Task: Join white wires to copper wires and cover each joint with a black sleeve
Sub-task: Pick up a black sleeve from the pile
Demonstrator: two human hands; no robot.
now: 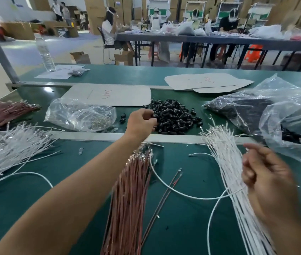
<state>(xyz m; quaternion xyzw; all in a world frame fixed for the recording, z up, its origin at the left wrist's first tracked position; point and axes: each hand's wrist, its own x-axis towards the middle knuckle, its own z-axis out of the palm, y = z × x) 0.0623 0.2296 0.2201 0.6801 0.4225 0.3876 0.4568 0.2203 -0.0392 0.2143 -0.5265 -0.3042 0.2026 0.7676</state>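
A pile of small black sleeves [175, 118] lies on the green table beyond a metal rail. My left hand [140, 122] reaches into the pile's left edge, fingers curled and pinching a sleeve. My right hand [264, 177] hovers over a bundle of white wires [229, 173] at the right, fingers curled around a single white wire [166, 186] that loops across the table. A bundle of copper wires [129, 199] lies in the middle, under my left forearm. Two loose dark wires [164, 196] lie beside it.
More white wires [7, 150] and copper wires [4, 113] are heaped at the left. A clear bag of metal terminals [83, 116] sits left of the sleeves; large plastic bags [275, 115] crowd the right. Cardboard sheets [109, 94] and a water bottle [45, 54] stand farther back. People work at a far table.
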